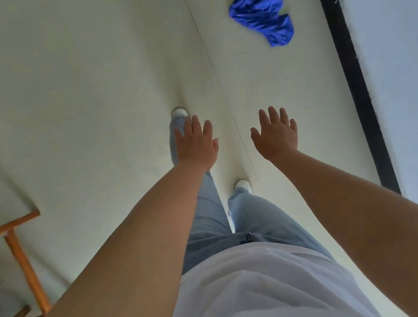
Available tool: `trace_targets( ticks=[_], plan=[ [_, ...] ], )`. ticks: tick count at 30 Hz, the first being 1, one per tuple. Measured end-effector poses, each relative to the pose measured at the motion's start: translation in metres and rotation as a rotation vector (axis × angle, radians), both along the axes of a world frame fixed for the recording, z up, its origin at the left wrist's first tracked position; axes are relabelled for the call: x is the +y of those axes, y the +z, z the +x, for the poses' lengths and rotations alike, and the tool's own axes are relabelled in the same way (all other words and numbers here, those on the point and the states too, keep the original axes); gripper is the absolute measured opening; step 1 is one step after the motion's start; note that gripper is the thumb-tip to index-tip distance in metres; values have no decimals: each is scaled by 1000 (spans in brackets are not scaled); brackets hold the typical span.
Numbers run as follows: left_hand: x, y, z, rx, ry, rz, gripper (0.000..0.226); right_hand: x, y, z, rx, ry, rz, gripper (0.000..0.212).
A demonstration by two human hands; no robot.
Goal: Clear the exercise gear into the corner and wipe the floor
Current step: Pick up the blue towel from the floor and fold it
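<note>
A crumpled blue cloth (262, 9) lies on the pale floor (88, 81) at the upper right, close to the wall. My left hand (195, 143) is stretched out in front of me with straight fingers, holding nothing. My right hand (276, 134) is beside it, fingers spread, also holding nothing. Both hands hover well short of the cloth, above my legs in light jeans and white shoes. No exercise gear is in view.
A black skirting strip (350, 75) runs along the foot of the pale blue wall (400, 55) on the right. A wooden frame of a piece of furniture (21, 257) stands at the lower left. A thin seam (214, 73) crosses the floor.
</note>
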State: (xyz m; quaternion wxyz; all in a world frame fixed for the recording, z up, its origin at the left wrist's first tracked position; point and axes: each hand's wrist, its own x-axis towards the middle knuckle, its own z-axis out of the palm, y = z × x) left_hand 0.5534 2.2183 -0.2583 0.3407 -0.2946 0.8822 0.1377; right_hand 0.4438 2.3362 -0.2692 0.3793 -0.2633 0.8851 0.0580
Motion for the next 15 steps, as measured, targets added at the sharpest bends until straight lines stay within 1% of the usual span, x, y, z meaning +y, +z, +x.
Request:
trace_targets(
  ticks=[4, 8, 11, 15],
  plan=[
    [-99, -4, -66, 4, -162, 19, 51, -94, -3, -49, -26, -148, 6, 56],
    [-192, -8, -132, -75, -311, -25, 52, -173, -10, -99, -51, -217, -25, 56],
    [-236, -11, -186, -88, -415, -36, 52, -212, -15, -141, -55, -315, -72, 56],
    [-267, -29, -263, -86, -531, -9, 52, -242, -40, -196, -94, -425, -66, 56]
  ],
)
